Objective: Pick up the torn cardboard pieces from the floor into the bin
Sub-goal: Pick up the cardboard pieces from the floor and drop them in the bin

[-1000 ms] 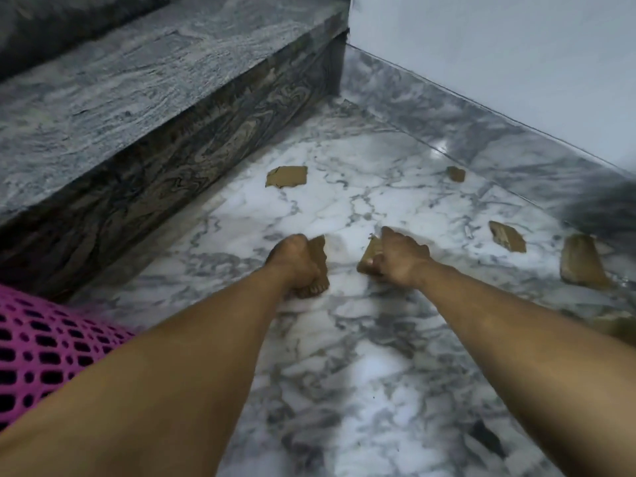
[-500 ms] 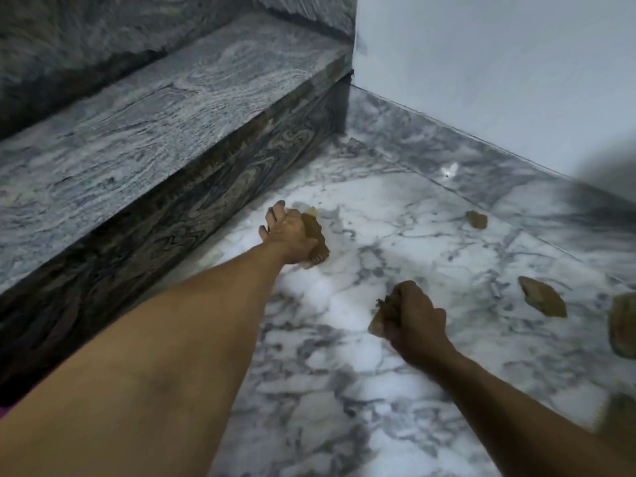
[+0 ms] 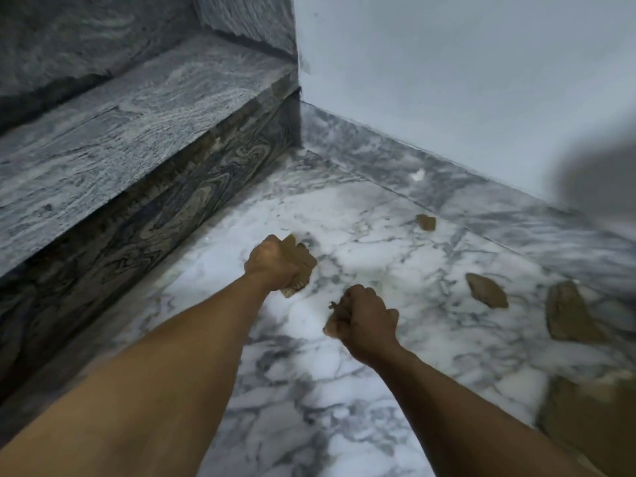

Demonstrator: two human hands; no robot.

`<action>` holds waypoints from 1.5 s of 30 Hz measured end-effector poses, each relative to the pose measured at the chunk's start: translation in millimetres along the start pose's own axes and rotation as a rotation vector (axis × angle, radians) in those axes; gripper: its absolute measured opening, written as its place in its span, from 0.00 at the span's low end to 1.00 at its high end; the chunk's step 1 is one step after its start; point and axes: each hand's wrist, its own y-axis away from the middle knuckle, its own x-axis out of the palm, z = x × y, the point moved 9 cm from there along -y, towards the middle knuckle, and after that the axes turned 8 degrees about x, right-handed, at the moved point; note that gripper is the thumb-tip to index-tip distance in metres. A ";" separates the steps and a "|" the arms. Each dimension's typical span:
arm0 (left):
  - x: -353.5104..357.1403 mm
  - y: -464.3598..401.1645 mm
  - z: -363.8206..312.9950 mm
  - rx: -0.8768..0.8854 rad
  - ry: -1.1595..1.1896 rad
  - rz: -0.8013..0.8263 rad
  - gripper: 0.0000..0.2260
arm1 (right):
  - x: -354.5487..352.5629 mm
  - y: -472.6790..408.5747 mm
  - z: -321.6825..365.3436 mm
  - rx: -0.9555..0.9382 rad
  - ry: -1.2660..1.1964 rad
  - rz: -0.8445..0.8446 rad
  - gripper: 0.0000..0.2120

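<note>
My left hand (image 3: 272,265) is closed around brown torn cardboard pieces (image 3: 301,266) that stick out past its fingers, above the marble floor (image 3: 378,235) near the step. My right hand (image 3: 364,321) is a fist holding a smaller cardboard scrap (image 3: 331,327), only its edge showing. Loose pieces lie on the floor to the right: a small one (image 3: 426,222) near the skirting, a medium one (image 3: 486,290), a larger one (image 3: 569,318), and a blurred one (image 3: 592,418) at the lower right edge. The bin is out of view.
A grey granite step (image 3: 137,132) with a dark patterned riser (image 3: 144,228) runs along the left. A pale wall (image 3: 447,80) with a marble skirting (image 3: 481,197) closes the back right. A blurred dark shape (image 3: 599,177) sits at the right edge.
My left hand reached forward toward the step, closed on another cardboard piece there and now holds it with the first. My right hand stays shut on its scrap. The pink bin left the view.
</note>
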 end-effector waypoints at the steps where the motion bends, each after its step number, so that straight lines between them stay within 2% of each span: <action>1: 5.7 5.8 -4.5 0.010 0.005 0.003 0.21 | -0.7 -1.5 1.8 -0.002 0.023 0.033 0.14; 4: 25.3 22.1 -21.5 0.058 -0.027 0.047 0.21 | -26.2 -8.6 -8.7 0.075 0.035 0.081 0.14; 8: 48.2 30.6 -64.5 0.153 0.017 0.102 0.15 | -111.3 -22.9 -68.3 0.256 0.260 -0.115 0.20; 10: 59.8 27.9 -87.6 0.194 0.035 0.114 0.17 | -139.9 -29.2 -102.1 0.338 0.331 -0.130 0.24; 13: 89.9 23.4 -126.1 0.264 0.028 0.149 0.20 | -156.5 -34.4 -139.7 0.387 0.259 -0.085 0.25; 17: 123.0 13.9 -163.5 0.322 -0.109 0.139 0.24 | -153.4 -33.0 -149.8 0.331 0.203 -0.140 0.28; 23: 136.9 -14.6 -197.9 0.341 -0.098 0.111 0.23 | -148.7 -19.9 -161.6 0.188 -0.136 -0.398 0.13; 25: 137.9 -27.9 -202.7 0.311 -0.075 0.109 0.25 | -146.1 -17.0 -163.6 0.133 -0.195 -0.450 0.14; 27: 138.8 -39.2 -208.2 0.282 -0.046 0.094 0.27 | -142.2 -15.6 -163.8 0.079 -0.192 -0.501 0.15; 30: 140.9 -48.8 -221.3 0.311 -0.118 0.085 0.30 | -142.9 -6.8 -158.4 -0.031 -0.103 -0.696 0.15; 32: 142.7 -52.5 -227.1 0.323 -0.124 0.088 0.30 | -145.4 -6.1 -155.7 -0.070 -0.090 -0.758 0.15; 36: 145.7 -51.7 -232.4 0.354 -0.041 0.108 0.24 | -142.6 -9.6 -159.2 -0.063 -0.145 -0.710 0.13; 40: 142.3 -44.3 -218.2 0.288 0.016 0.080 0.22 | -140.5 -19.0 -167.0 0.073 -0.288 -0.522 0.15; 42: 141.0 -38.4 -209.4 0.258 0.057 0.062 0.22 | -143.9 -23.6 -164.2 0.126 -0.353 -0.423 0.12; 45: 139.0 -33.3 -202.6 0.245 0.111 0.031 0.23 | -138.7 -32.9 -148.8 0.106 -0.242 -0.263 0.07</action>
